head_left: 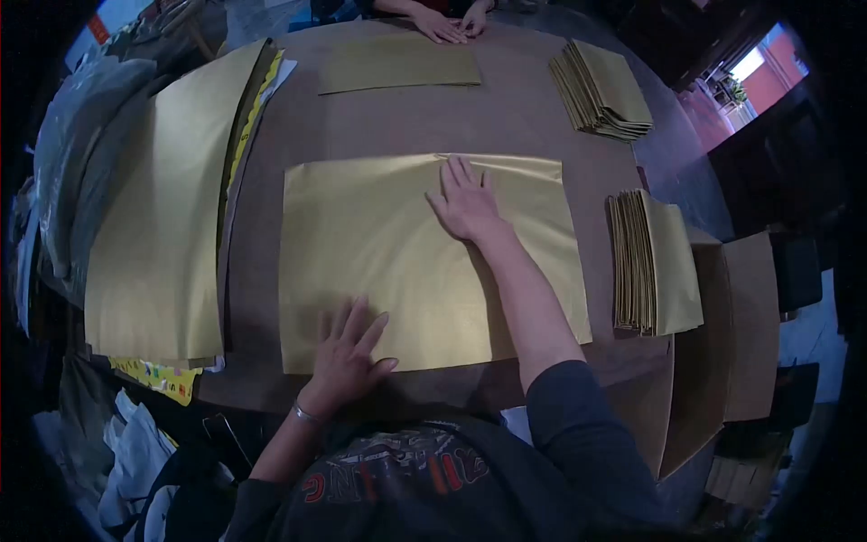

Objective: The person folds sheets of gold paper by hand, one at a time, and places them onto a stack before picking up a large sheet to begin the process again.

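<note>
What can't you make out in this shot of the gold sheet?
Head view:
Gold sheet under the right hand and forearm: covered.
Part of its near edge: hidden by the left hand.
Co-worker's hands: arms cut off by top edge.
Yellow print under left pile: too small.

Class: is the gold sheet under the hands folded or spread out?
Spread out. The gold sheet lies flat on the table, no fold visible, left hand and right hand pressed palm-down on it.

Head view: head-worn, facing forward and steeply down
Nearness: close over the gold sheet (379,262) on the table (533,117)
</note>
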Action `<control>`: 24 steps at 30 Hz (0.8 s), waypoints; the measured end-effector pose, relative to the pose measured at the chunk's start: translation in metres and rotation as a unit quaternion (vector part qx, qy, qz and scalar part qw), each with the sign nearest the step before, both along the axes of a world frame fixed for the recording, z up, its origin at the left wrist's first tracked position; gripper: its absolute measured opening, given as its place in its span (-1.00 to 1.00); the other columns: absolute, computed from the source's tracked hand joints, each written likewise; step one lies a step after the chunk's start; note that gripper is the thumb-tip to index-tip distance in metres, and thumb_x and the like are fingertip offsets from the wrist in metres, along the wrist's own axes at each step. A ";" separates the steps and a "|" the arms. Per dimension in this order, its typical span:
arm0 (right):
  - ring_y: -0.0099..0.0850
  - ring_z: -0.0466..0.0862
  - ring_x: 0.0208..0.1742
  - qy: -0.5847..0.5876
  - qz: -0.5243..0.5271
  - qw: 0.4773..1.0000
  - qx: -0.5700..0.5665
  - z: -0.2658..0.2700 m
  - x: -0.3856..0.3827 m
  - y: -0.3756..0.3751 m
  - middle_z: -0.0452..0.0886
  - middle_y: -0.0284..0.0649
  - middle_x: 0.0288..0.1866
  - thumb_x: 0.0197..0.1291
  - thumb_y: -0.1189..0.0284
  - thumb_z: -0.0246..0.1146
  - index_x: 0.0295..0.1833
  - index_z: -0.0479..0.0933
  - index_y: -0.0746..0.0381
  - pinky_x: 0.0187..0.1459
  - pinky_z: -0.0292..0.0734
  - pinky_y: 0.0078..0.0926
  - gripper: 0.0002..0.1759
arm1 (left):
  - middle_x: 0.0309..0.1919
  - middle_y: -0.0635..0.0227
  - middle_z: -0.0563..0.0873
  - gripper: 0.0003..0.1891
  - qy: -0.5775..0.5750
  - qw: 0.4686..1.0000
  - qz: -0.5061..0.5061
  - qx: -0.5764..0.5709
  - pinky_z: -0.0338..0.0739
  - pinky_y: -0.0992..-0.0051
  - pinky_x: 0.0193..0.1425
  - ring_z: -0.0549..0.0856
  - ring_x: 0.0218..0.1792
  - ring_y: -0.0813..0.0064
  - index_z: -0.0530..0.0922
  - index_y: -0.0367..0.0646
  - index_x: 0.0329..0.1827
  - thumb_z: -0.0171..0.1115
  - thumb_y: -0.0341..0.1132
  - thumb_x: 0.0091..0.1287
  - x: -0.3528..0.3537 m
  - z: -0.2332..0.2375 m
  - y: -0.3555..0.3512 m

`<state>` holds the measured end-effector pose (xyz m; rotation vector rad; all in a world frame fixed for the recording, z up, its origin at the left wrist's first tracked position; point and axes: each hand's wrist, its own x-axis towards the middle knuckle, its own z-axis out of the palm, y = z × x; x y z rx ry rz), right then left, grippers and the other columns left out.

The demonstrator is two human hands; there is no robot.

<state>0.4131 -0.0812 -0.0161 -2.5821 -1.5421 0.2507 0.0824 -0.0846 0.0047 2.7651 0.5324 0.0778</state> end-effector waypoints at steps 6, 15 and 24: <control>-0.25 -0.22 0.68 -0.046 -0.191 0.979 -0.061 0.003 0.110 -0.064 -0.19 -0.17 0.69 0.47 -0.07 -0.26 0.61 -0.07 0.23 0.58 -0.26 0.11 -0.20 | 0.51 -0.01 0.18 -0.27 0.000 0.999 0.013 -0.053 0.02 -0.28 0.48 0.12 0.54 -0.11 0.41 0.05 0.42 0.37 0.06 0.17 0.003 0.004 0.001; -0.16 -0.26 0.68 0.014 -0.068 0.997 -0.013 0.004 -0.042 0.054 -0.21 -0.01 0.67 0.43 -0.11 -0.22 0.59 -0.11 0.35 0.57 -0.33 0.13 -0.11 | 0.49 0.01 0.22 -0.28 -0.017 0.999 0.007 -0.032 0.09 -0.30 0.44 0.18 0.50 -0.11 0.44 0.07 0.38 0.40 0.05 0.14 0.000 0.001 0.003; -0.18 -0.21 0.68 0.032 0.099 0.994 0.019 -0.001 -0.161 0.170 -0.15 -0.04 0.67 0.43 -0.10 -0.19 0.58 -0.03 0.33 0.55 -0.28 0.19 -0.14 | 0.45 -0.07 0.30 -0.29 -0.077 0.997 -0.009 -0.003 0.19 -0.30 0.31 0.29 0.45 -0.13 0.48 0.00 0.36 0.35 0.10 0.16 -0.002 -0.004 0.009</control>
